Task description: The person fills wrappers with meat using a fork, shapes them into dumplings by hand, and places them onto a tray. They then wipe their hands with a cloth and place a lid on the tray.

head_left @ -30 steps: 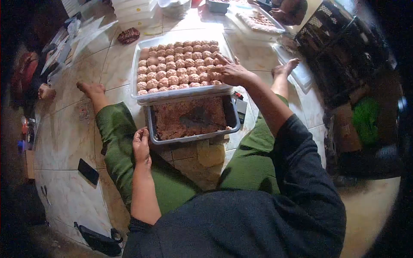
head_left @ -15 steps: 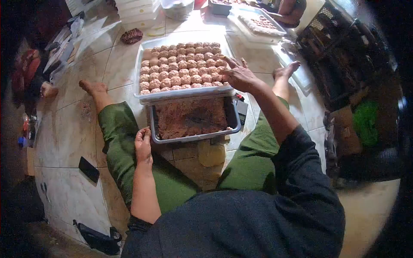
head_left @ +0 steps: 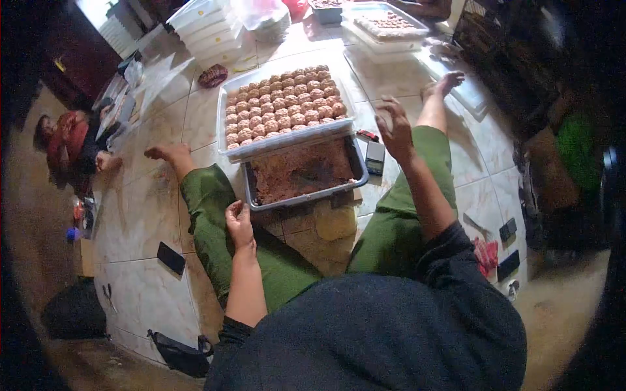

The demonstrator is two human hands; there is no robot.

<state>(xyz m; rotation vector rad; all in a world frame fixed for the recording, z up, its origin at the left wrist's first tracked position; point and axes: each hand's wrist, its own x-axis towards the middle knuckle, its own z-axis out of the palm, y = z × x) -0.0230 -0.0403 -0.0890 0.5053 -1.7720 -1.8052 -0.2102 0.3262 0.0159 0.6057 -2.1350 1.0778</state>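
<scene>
Pulled from the tray [head_left: 293, 141], the right hand [head_left: 396, 133] hangs spread beside it, best kept off the balls [head_left: 280, 104] inside, with the left hand [head_left: 240, 225], fingers together on seemingly nothing, at its near side.

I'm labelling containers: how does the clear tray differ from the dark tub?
The clear tray holds rows of pinkish balls; the dark tub holds an unshaped mass. The clear tray is larger and lies beyond the dark tub. Both are open and rectangular.
</scene>
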